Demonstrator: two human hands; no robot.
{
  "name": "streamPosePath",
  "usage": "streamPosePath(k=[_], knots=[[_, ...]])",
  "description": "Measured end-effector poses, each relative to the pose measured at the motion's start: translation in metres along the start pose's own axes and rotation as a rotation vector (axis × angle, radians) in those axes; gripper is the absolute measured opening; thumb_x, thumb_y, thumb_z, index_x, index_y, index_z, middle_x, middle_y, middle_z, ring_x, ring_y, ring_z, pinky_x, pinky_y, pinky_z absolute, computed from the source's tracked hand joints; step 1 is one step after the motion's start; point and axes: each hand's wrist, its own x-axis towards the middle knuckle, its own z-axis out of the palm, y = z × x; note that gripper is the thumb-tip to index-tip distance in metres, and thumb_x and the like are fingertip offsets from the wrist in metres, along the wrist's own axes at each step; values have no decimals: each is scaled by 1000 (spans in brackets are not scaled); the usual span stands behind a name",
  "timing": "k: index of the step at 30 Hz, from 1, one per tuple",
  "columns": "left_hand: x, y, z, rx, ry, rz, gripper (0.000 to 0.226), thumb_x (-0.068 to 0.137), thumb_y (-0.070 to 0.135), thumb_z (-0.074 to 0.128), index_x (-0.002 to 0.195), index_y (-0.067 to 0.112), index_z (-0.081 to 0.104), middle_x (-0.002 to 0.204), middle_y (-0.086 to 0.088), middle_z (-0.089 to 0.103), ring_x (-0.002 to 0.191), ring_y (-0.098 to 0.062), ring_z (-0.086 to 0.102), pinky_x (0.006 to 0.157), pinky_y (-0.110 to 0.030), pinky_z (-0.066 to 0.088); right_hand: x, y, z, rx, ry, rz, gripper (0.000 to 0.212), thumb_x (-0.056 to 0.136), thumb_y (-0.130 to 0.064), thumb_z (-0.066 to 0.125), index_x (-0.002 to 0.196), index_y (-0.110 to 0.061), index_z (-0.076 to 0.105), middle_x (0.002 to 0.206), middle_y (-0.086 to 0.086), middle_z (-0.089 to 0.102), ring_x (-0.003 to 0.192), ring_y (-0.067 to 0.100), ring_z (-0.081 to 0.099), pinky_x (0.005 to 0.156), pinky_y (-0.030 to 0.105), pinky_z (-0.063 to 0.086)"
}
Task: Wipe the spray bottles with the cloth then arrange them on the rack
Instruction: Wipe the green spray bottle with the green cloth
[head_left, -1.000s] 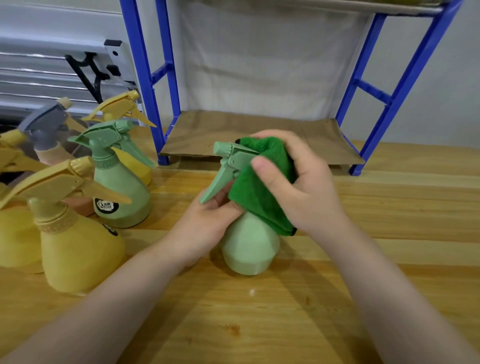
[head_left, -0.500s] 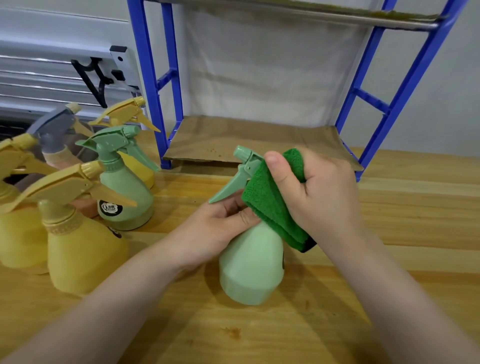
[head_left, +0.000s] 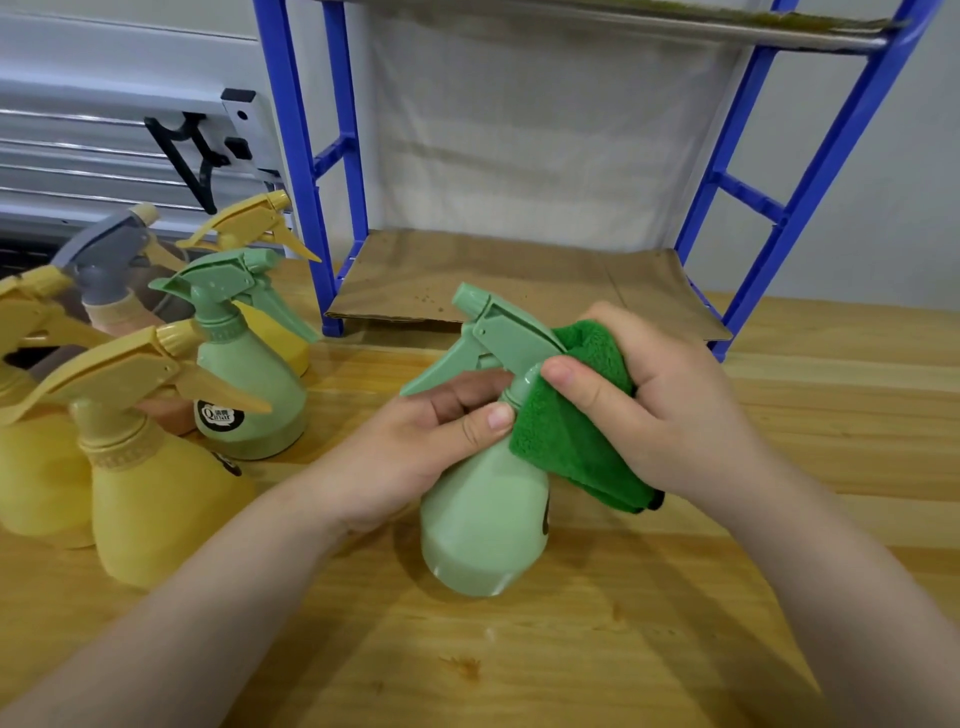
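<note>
Left of frame: six bottles wait on the table (head_left: 779, 597) — four yellow bottles (head_left: 150, 499), one grey-topped bottle (head_left: 106, 260), one green bottle (head_left: 244, 384).
Centre: left hand (head_left: 415, 457) grips the neck of a seventh, the held green bottle (head_left: 483, 525), tilted just above the wood.
Right of centre: right hand (head_left: 670, 415) clasps the one green cloth (head_left: 576, 431) against the bottle's shoulder.
Upper frame: blue rack (head_left: 306, 171), no bottles on its visible shelves.
Progress: apparently early; none shelved.

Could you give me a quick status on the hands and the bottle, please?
Left hand grips green bottle at neck. Right hand presses cloth on its shoulder. Rack shelf bare; nothing blocking.
</note>
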Motion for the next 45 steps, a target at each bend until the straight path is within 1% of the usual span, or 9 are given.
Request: streamPosePath(k=[6,10,14,22,27,29,35,40,45], knots=[[5,-7,0,28,41,-20,23,82,28,61,96,31,78,103,5,75,93,-10,70,76,-21,54,0,10,18,-427,254,-65,56,100,-57,29,74,-13,53,55,-5,45,51,26,52,47,31,35],[6,-3,-1,88,44,33,17,83,26,69,93,37,77,97,8,76,89,-6,71,73,-19,54,-3,21,28,-154,226,20,42,100,-55,28,72,-28,44,57,-10,43,55,11,49,52,34,36],[7,-2,-7,227,45,121,26,77,20,72,104,16,72,103,-6,74,94,-19,70,77,-26,57,-9,23,27,-6,280,49,29,102,-49,25,78,-42,39,62,-18,46,62,-3,48,56,16,30],[15,-7,-13,443,335,285,39,59,35,90,80,37,57,86,15,65,91,-12,61,89,-43,50,-14,8,18,261,396,124,36,102,-40,26,80,-30,52,66,-12,50,63,2,47,59,17,36],[13,-6,-12,663,519,334,38,61,42,80,80,35,48,88,12,61,89,-6,58,80,-24,46,-15,-7,7,247,416,81,39,103,-37,25,100,-22,60,87,-5,65,80,13,61,69,29,47],[13,-5,-12,762,557,362,37,62,45,75,81,33,47,88,11,57,87,-6,55,76,-19,44,-14,-14,4,153,401,39,35,104,-36,25,105,-23,58,90,-10,63,82,7,60,69,25,45],[14,-11,-13,932,569,467,34,67,34,76,85,18,52,87,3,56,84,-23,55,74,-47,47,-2,-34,27,-154,208,88,42,100,-48,34,115,-15,55,99,-6,58,90,11,54,75,20,35],[16,-13,-15,811,555,427,40,68,5,81,84,27,51,91,2,57,88,-2,52,74,-12,41,6,-41,33,-184,151,244,41,86,-58,58,108,-24,53,83,-4,63,79,22,59,69,37,46],[16,-10,-21,667,339,371,36,68,15,75,91,30,52,95,3,58,88,-4,56,81,-17,43,16,-39,22,-348,61,263,48,82,-68,56,87,-20,53,70,-1,58,70,24,57,59,36,44]])
